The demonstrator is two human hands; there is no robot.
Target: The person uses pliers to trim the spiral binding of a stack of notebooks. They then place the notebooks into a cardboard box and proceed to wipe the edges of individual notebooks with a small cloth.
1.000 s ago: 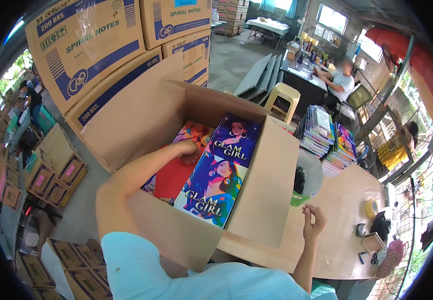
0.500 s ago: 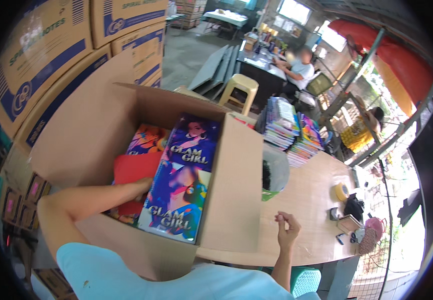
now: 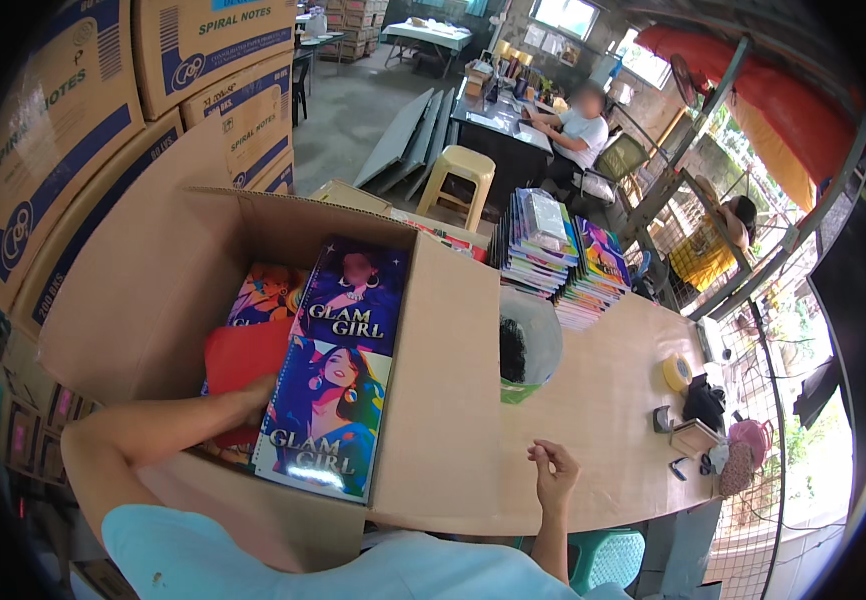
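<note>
An open cardboard box [image 3: 443, 390] stands before me with spiral notebooks inside. On its right side lie a dark purple spiral notebook [image 3: 358, 300] and, nearer me, a bright blue and yellow one [image 3: 328, 420]. Farther back on the left is an orange-covered notebook [image 3: 268, 290]. My left hand [image 3: 256, 398] reaches into the box, closed at a flat red sheet [image 3: 243, 355] beside the notebooks; its fingertips are mostly hidden. Over the table, right of the box, my right hand [image 3: 556, 470] hangs with fingers loosely curled and nothing visible in them.
Stacked notebooks [image 3: 543, 245] stand on the table [image 3: 613, 420] beyond a clear tub [image 3: 533, 345]. Yellow tape [image 3: 675, 374] and small items lie at the right. Printed cartons [image 3: 53, 130] pile up at left. A seated person [image 3: 583, 130] is at a desk behind a stool [image 3: 461, 180].
The whole view has shifted, so the box and table sit farther left. My left hand stays at the red sheet; my right hand remains over the table, loosely curled.
</note>
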